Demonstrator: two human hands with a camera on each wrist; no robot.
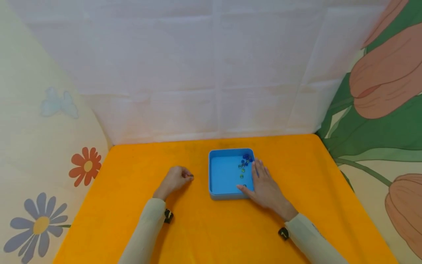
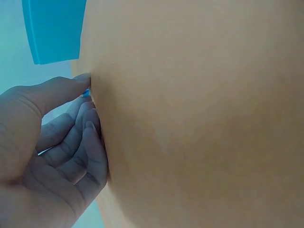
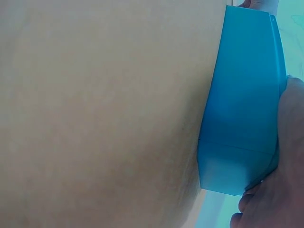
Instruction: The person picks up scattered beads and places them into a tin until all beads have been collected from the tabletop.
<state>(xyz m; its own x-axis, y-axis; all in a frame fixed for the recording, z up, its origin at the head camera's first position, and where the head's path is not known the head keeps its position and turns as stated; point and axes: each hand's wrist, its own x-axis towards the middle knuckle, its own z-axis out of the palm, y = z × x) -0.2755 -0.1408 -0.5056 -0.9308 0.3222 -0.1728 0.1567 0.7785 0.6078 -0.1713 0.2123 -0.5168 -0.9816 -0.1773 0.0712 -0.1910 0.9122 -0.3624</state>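
Observation:
Left of the box, just above the cloth, my left hand (image 1: 174, 179) pinches a small dark marble (image 1: 192, 176) between thumb and fingertips. The left wrist view shows only a bluish sliver of that marble (image 2: 86, 93); the fingers hide the rest. A shallow blue square box (image 1: 224, 196) stands on the table. My right hand (image 1: 265, 189) rests against its near right corner, fingers straight along the right wall, thumb reaching over the near rim. Inside the box, several small blue and green glass marbles (image 1: 245, 161) are scattered along the right side.
An orange cloth (image 1: 204, 231) covers the table. Behind it hangs a white sheet (image 1: 165, 73). Flower-patterned panels (image 1: 389, 91) close off both sides. Each wrist carries a small black device (image 1: 168, 216).

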